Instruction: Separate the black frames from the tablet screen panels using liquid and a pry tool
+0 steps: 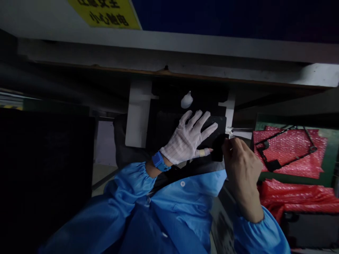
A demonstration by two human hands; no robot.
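My left hand, in a white glove with a blue strap at the wrist, lies with fingers spread on a dark flat panel. The thumb tip pokes bare out of the glove. At the panel's right edge my right hand, ungloved, is closed in a pinch; whatever is between its fingertips is too dark and small to make out. Under the panel a white board shows at either side. A small white blob-like object sits on the dark surface just beyond my left fingertips.
A table edge crosses above the hands, with a yellow label over it. On the right, a thin black frame rests on red bubble wrap in a green tray. More red wrap and a dark panel lie nearer.
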